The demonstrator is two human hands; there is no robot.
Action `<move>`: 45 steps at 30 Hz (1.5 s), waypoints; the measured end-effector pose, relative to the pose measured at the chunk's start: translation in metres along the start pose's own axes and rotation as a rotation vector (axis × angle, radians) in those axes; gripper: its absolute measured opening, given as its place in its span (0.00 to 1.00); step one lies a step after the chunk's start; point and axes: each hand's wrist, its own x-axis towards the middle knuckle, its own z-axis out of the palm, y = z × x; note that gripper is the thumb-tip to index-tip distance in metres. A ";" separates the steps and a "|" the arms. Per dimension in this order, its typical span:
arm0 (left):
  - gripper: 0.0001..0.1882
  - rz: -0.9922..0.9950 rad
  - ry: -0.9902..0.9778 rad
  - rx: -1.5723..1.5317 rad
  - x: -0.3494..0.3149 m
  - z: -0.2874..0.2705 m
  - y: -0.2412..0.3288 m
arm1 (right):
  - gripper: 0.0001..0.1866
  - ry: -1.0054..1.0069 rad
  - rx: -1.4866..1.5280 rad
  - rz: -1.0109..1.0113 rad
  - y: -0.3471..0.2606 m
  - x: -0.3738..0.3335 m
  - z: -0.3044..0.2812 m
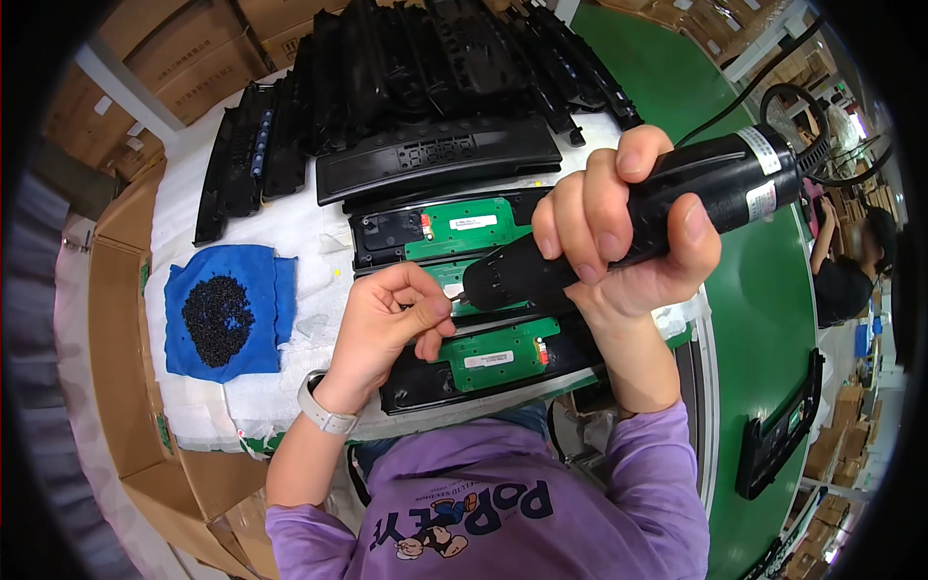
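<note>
My right hand is wrapped round a black corded electric screwdriver, held slanting with its tip toward the left. At that tip my left hand is closed in a pinch; what sits between thumb and finger is too small to make out. Below both hands lie black plastic housings with green circuit boards. The nearest circuit board has a white label and a red part. A farther circuit board shows beyond the screwdriver, and another one between them is partly hidden by my hands.
A blue cloth with a heap of small black screws lies at the left. Stacked black housings fill the far side, behind a black front panel. Another housing lies on the green surface at right.
</note>
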 end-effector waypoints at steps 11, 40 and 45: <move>0.07 0.028 -0.058 0.122 0.000 0.006 0.000 | 0.18 0.028 -0.054 0.070 -0.007 0.002 -0.006; 0.08 0.114 0.162 -0.056 0.007 0.000 0.000 | 0.12 0.124 -0.658 0.295 -0.017 0.006 -0.036; 0.10 0.058 0.070 -0.064 0.005 -0.005 -0.001 | 0.14 0.109 -0.721 0.337 -0.020 0.003 -0.027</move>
